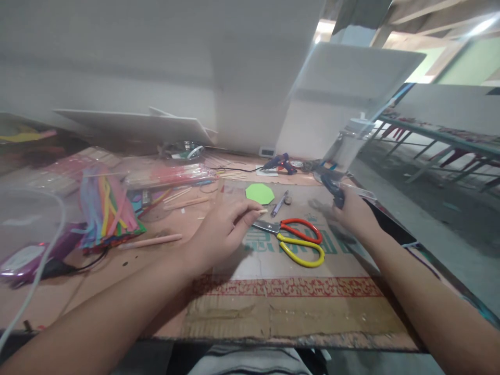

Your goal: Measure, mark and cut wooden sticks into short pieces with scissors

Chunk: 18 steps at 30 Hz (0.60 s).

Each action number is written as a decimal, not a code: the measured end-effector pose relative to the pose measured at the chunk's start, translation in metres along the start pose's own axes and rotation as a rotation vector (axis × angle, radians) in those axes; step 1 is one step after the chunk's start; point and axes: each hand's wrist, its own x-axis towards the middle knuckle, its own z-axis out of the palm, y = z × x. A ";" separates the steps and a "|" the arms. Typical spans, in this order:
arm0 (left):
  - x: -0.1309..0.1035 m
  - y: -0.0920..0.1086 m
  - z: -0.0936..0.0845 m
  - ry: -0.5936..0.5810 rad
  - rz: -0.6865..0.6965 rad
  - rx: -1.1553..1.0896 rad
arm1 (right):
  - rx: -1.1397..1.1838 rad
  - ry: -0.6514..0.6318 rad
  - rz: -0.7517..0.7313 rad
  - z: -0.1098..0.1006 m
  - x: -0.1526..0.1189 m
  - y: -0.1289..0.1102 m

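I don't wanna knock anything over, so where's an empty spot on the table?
The widest bare patch is the cardboard at the front, between the scissors and the table's near edge. Another lies between the pink stick and the left forearm. It's crowded at the back left, with colourful strips, clear packets and thin sticks.

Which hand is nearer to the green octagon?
Left. The left hand is by the near edge of the green octagon; the right hand is well off to its right.

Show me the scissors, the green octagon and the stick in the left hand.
Scissors [272, 227]: head view, metal near the pivot.
Green octagon [260, 194]: head view, middle of its face.
Stick [264, 211]: head view, pale end past the fingertips.
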 end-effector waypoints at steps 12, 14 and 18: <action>-0.005 0.005 0.004 0.037 0.085 -0.109 | 0.140 0.130 -0.570 -0.026 -0.030 -0.147; -0.005 0.006 0.005 0.024 0.113 -0.133 | 0.156 0.111 -0.578 -0.019 -0.032 -0.147; -0.007 0.005 0.008 -0.015 0.130 -0.168 | 0.187 0.081 -0.582 -0.015 -0.037 -0.148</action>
